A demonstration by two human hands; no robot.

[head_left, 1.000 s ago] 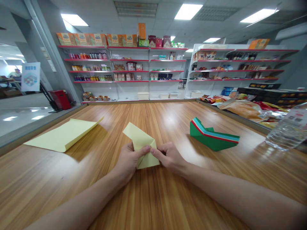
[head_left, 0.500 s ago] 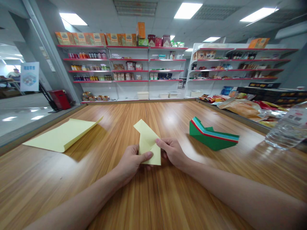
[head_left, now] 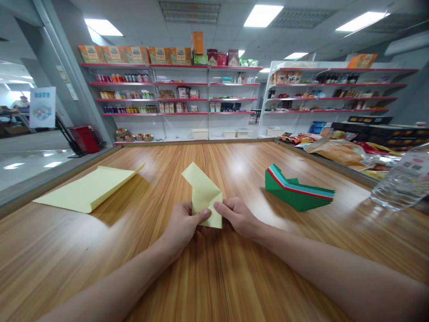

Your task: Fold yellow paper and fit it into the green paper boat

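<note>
Between my two hands is a folded piece of pale yellow paper [head_left: 205, 190], its narrower end angled up and to the left. My left hand [head_left: 183, 225] pinches its lower left part, thumb on top and fingers behind. My right hand [head_left: 237, 215] grips the right edge, the thumb pressing on the front face and the other fingers partly hidden behind. On the left of the table lies a larger pale yellow sheet [head_left: 85, 188] with a curled right edge. To the right sits a green folded-paper boat [head_left: 298, 190] with blue, white and red stripes.
The wooden table [head_left: 140, 277] has a raised rim. A clear plastic bottle [head_left: 400, 181] stands at its right edge. Snack packets [head_left: 342, 152] and dark boxes [head_left: 382, 129] are piled beyond the right rim. Stocked shelves [head_left: 181, 98] line the back.
The folded paper has shifted slightly up and left in my hands. My right thumb has moved lower along its right side. The sheet and the boat stay put.
</note>
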